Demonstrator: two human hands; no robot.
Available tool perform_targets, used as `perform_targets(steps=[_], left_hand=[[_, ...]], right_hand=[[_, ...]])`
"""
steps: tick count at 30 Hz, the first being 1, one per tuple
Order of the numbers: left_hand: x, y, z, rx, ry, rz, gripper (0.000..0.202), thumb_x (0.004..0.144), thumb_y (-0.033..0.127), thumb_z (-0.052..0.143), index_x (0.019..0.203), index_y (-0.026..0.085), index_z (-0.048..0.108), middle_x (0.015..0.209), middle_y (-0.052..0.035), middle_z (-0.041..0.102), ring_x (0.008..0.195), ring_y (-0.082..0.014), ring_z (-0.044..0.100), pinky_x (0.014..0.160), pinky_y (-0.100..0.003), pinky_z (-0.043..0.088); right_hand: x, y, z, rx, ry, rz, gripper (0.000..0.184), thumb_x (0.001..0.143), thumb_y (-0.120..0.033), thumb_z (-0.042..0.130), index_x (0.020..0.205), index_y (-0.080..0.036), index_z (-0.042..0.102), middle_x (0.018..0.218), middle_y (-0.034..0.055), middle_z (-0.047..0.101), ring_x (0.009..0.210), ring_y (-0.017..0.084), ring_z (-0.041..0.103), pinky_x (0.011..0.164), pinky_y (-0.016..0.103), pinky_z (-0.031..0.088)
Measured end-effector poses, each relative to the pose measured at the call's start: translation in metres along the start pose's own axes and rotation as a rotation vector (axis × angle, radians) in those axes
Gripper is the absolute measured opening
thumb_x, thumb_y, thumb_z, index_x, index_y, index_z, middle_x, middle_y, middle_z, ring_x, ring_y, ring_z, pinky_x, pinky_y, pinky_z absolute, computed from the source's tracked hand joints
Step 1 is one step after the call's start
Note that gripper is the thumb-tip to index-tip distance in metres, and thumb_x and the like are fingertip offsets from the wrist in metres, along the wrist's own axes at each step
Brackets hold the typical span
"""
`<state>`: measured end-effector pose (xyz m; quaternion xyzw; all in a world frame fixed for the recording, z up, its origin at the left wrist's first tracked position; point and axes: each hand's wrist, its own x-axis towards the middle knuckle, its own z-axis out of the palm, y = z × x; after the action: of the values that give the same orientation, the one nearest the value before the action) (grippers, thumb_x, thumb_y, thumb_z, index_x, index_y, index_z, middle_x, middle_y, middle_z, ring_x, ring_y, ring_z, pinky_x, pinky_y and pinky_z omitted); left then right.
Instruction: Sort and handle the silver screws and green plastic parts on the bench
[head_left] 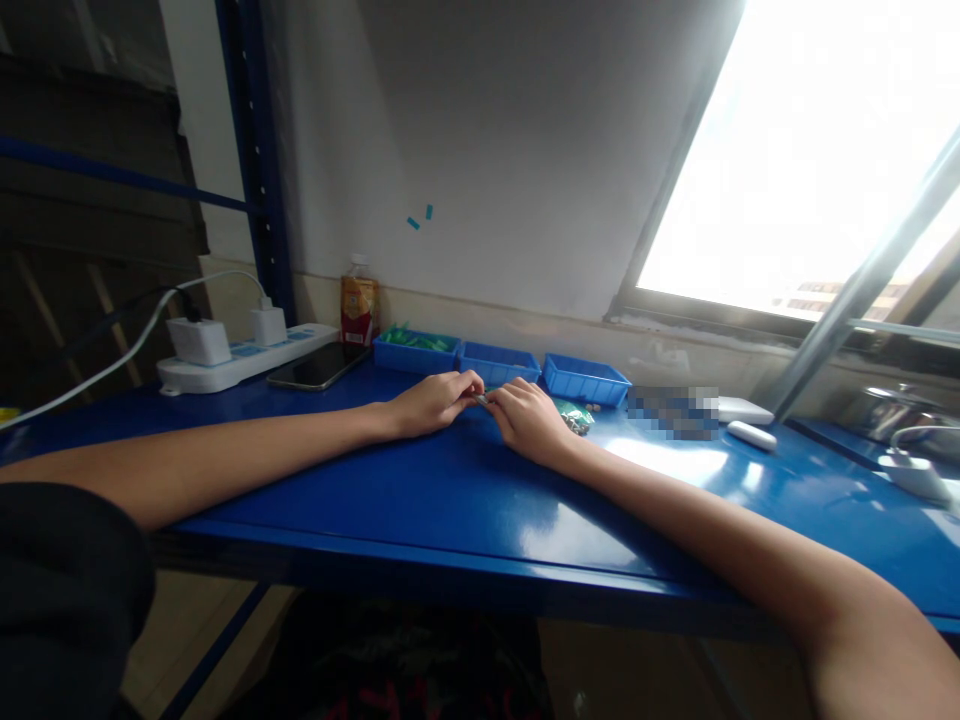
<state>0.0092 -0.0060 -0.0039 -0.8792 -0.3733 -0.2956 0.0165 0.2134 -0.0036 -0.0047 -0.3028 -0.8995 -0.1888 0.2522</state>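
Both my hands rest on the glossy blue table point(420, 490), meeting near its far side. My left hand point(435, 402) has its fingers curled and pinched at the tips. My right hand point(529, 418) is closed too, its fingertips touching those of the left. Between the two sets of fingertips sits a small grey part point(481, 399), too small to name. Just right of my right hand lies a green bag point(576, 415) of small pieces. Three blue trays stand right behind the hands: the left tray point(415, 351) holds green pieces, then the middle tray point(499, 362) and the right tray point(586, 379).
A white power strip point(240, 362) with chargers, a dark phone point(319, 366) and a bottle point(359, 309) stand at the back left. White devices point(752, 435) lie at the right, near a metal pot point(892, 411). A blue rack post point(255, 160) rises at the left.
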Motion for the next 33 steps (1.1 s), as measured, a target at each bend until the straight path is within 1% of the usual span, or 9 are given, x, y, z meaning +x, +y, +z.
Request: perform_targets(steps=[5,9,13,16,19,23,26,30,33], left_hand=[[0.002,0.004,-0.003,0.022,-0.029,-0.019,0.019,0.090,0.027,0.045,0.104,0.018,0.054,0.096,-0.0063,0.065,0.090,-0.0192,0.062,0.080,-0.027,0.047],[0.002,0.004,-0.003,0.027,-0.051,-0.020,0.020,0.091,0.026,0.043,0.104,0.018,0.055,0.098,-0.0067,0.066,0.090,-0.0188,0.062,0.078,-0.026,0.046],[0.002,0.000,-0.002,0.023,-0.089,-0.036,0.022,0.093,0.027,0.038,0.103,0.018,0.057,0.084,-0.0031,0.067,0.077,-0.0170,0.062,0.071,-0.025,0.045],[0.002,-0.002,-0.002,0.018,-0.077,-0.023,0.024,0.094,0.028,0.036,0.095,0.019,0.059,0.079,-0.0018,0.065,0.073,-0.0158,0.060,0.069,-0.024,0.044],[0.002,-0.002,-0.002,0.021,-0.062,-0.001,0.029,0.094,0.029,0.034,0.086,0.018,0.059,0.078,-0.0022,0.064,0.071,-0.0155,0.059,0.071,-0.024,0.043],[0.002,-0.001,-0.003,0.046,-0.072,-0.001,0.029,0.094,0.028,0.034,0.083,0.018,0.059,0.077,-0.0020,0.064,0.072,-0.0156,0.059,0.071,-0.024,0.043],[0.001,0.002,-0.003,0.071,-0.072,-0.029,0.027,0.094,0.027,0.034,0.090,0.019,0.060,0.081,-0.0021,0.065,0.075,-0.0161,0.060,0.073,-0.025,0.044],[0.001,0.007,-0.004,0.099,-0.036,-0.065,0.028,0.093,0.025,0.034,0.111,0.019,0.055,0.090,-0.0041,0.066,0.082,-0.0171,0.062,0.075,-0.026,0.045],[0.000,0.010,-0.005,0.091,-0.004,-0.060,0.028,0.089,0.022,0.040,0.115,0.018,0.050,0.093,-0.0049,0.065,0.084,-0.0176,0.063,0.076,-0.027,0.046]], right_hand=[[-0.001,-0.003,-0.004,-0.087,-0.012,-0.007,0.024,0.095,-0.025,0.043,0.088,-0.016,0.064,0.081,0.0059,0.066,0.082,0.019,0.051,0.072,0.030,0.032],[-0.001,-0.004,-0.003,-0.136,-0.002,-0.023,0.025,0.095,-0.025,0.043,0.081,-0.017,0.063,0.078,0.0059,0.066,0.082,0.019,0.051,0.071,0.031,0.030],[-0.001,-0.004,-0.003,-0.157,0.011,-0.036,0.027,0.095,-0.025,0.043,0.080,-0.017,0.063,0.077,0.0059,0.065,0.080,0.019,0.051,0.070,0.031,0.029],[-0.001,-0.004,-0.004,-0.155,0.007,-0.039,0.027,0.095,-0.026,0.043,0.081,-0.017,0.063,0.078,0.0061,0.066,0.080,0.019,0.051,0.070,0.032,0.029],[-0.002,-0.005,-0.005,-0.137,0.016,-0.040,0.025,0.095,-0.025,0.043,0.087,-0.017,0.065,0.080,0.0062,0.066,0.081,0.019,0.051,0.070,0.032,0.030],[-0.002,-0.005,-0.006,-0.123,0.027,-0.062,0.026,0.096,-0.025,0.041,0.096,-0.016,0.065,0.083,0.0069,0.066,0.082,0.020,0.052,0.071,0.031,0.031],[-0.002,-0.004,-0.005,-0.124,0.027,-0.059,0.026,0.095,-0.025,0.041,0.096,-0.015,0.065,0.083,0.0073,0.066,0.082,0.020,0.053,0.071,0.031,0.031],[-0.002,-0.003,-0.003,-0.127,0.036,-0.032,0.025,0.094,-0.023,0.042,0.094,-0.015,0.065,0.083,0.0074,0.067,0.083,0.020,0.053,0.071,0.032,0.031],[-0.002,-0.003,-0.002,-0.131,0.034,-0.014,0.024,0.093,-0.023,0.043,0.093,-0.015,0.066,0.081,0.0069,0.067,0.082,0.020,0.054,0.071,0.032,0.031]])
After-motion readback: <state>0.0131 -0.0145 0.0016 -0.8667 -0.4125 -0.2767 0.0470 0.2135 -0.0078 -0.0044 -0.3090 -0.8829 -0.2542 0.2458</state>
